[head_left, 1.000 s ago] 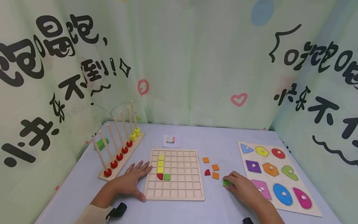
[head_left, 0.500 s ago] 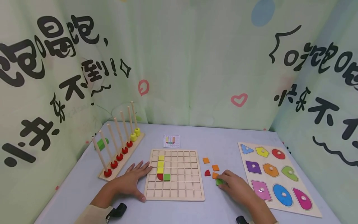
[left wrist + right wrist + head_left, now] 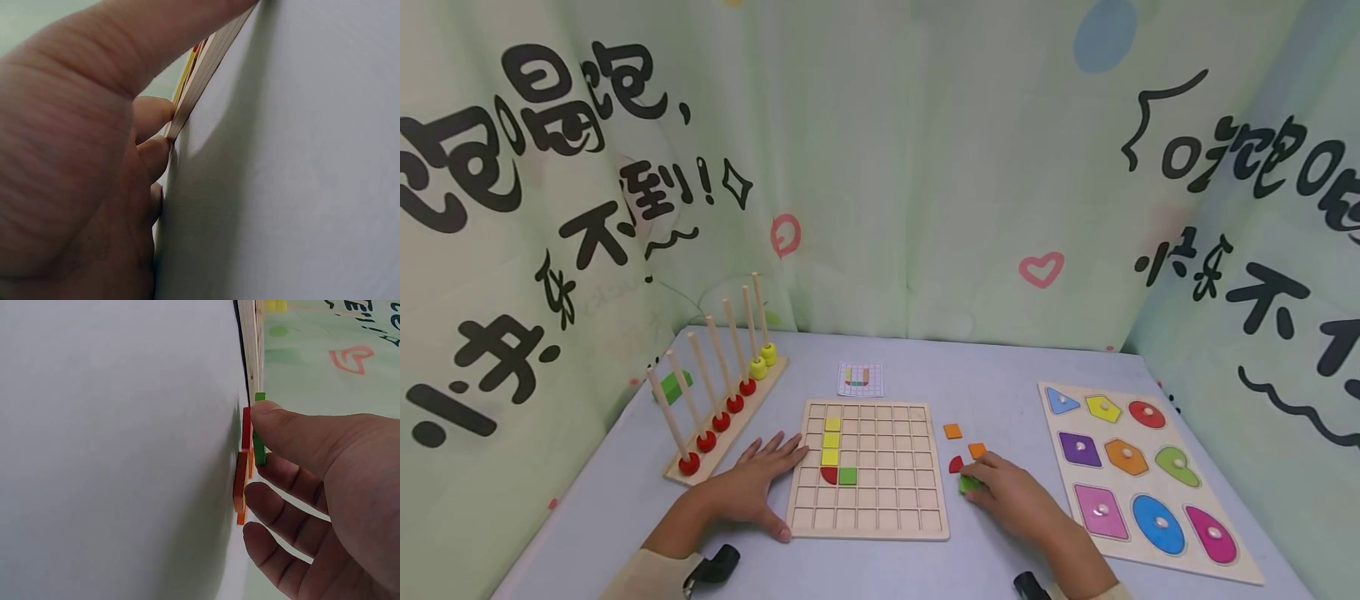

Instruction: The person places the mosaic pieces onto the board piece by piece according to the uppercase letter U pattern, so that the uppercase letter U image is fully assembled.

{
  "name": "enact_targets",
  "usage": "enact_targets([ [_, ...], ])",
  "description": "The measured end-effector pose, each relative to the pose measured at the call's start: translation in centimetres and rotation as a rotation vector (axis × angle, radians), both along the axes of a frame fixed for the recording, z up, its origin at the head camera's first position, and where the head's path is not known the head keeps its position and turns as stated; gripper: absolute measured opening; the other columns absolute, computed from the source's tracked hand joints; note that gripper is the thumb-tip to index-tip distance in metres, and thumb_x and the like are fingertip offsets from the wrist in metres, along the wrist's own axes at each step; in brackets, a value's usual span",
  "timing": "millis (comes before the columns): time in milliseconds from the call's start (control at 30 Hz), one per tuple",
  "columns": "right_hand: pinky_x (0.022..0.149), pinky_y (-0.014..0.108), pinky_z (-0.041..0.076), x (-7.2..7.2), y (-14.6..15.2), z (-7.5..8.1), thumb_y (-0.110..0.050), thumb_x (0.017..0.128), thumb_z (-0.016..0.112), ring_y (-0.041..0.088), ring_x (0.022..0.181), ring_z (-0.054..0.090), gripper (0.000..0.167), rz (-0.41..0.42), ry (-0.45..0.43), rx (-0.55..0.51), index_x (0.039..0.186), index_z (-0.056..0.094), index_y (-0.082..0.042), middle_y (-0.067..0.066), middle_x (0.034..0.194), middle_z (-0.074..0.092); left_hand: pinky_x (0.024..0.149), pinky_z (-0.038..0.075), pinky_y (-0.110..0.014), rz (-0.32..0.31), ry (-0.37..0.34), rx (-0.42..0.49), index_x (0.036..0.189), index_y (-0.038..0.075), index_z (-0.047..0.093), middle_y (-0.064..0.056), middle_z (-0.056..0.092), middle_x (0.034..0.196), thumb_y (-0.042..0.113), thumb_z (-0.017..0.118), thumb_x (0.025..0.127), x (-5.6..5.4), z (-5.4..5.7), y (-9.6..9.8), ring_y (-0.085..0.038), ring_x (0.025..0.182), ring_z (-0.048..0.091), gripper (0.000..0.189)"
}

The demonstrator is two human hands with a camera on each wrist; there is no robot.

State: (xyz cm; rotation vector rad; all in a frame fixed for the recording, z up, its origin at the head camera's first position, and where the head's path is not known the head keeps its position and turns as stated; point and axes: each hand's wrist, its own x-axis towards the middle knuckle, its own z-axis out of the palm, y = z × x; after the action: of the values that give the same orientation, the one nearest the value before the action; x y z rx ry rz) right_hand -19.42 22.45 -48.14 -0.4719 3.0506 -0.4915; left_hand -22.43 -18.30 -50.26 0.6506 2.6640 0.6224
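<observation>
My right hand (image 3: 1015, 498) pinches a green square tile (image 3: 970, 484) just above the table, to the right of the wooden grid board (image 3: 887, 510). The right wrist view shows thumb and index finger on this tile, with a loose red tile (image 3: 246, 428) and an orange tile (image 3: 239, 481) behind it. My left hand (image 3: 747, 483) rests with spread fingers against the board's left edge, thumb at the near corner. On the grid lie yellow squares (image 3: 831, 439) in a column, a red quarter-round tile (image 3: 829, 475) below them and a green square (image 3: 847, 475) beside that.
Loose orange tiles (image 3: 952, 431) lie right of the board. Behind it is a small pattern card (image 3: 860, 380). A peg stand (image 3: 730, 425) with red and yellow beads stands left, a green block (image 3: 675, 386) beyond it. A knobbed shape puzzle (image 3: 1240, 569) lies right.
My right hand has moved left with the green tile, passing over the nearest orange tile, toward the grid board. The left hand stays in place.
</observation>
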Motion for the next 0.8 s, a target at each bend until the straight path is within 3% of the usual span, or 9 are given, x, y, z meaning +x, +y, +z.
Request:
enact_targets([
  [300, 0.079, 0.031, 0.050, -0.5, -1.1, -0.1, -0.022, 0.086, 0.075, 0.005, 0.083, 0.050, 0.027, 0.123, 0.068, -0.007, 0.112, 0.072, -0.016, -0.014, 0.097, 0.054, 0.114, -0.004, -0.056, -0.009, 0.005, -0.002, 0.154, 0.019, 0.031, -0.002, 0.016, 0.161, 0.066, 0.083, 0.054, 0.0, 0.1, -0.1, -0.029, 0.148, 0.000, 0.122],
  [800, 0.074, 0.028, 0.050, -1.7, -3.9, 0.4, -0.024, 0.089, 0.072, 0.005, 0.084, 0.050, 0.031, 0.226, 0.026, -0.003, 0.117, 0.070, -0.012, -0.009, 0.101, 0.055, 0.114, -0.004, -0.056, -0.011, -0.010, 0.009, 0.154, 0.020, 0.032, -0.002, 0.016, 0.161, 0.066, 0.083, 0.054, -0.2, -0.1, -0.1, -0.030, 0.148, 0.000, 0.121],
])
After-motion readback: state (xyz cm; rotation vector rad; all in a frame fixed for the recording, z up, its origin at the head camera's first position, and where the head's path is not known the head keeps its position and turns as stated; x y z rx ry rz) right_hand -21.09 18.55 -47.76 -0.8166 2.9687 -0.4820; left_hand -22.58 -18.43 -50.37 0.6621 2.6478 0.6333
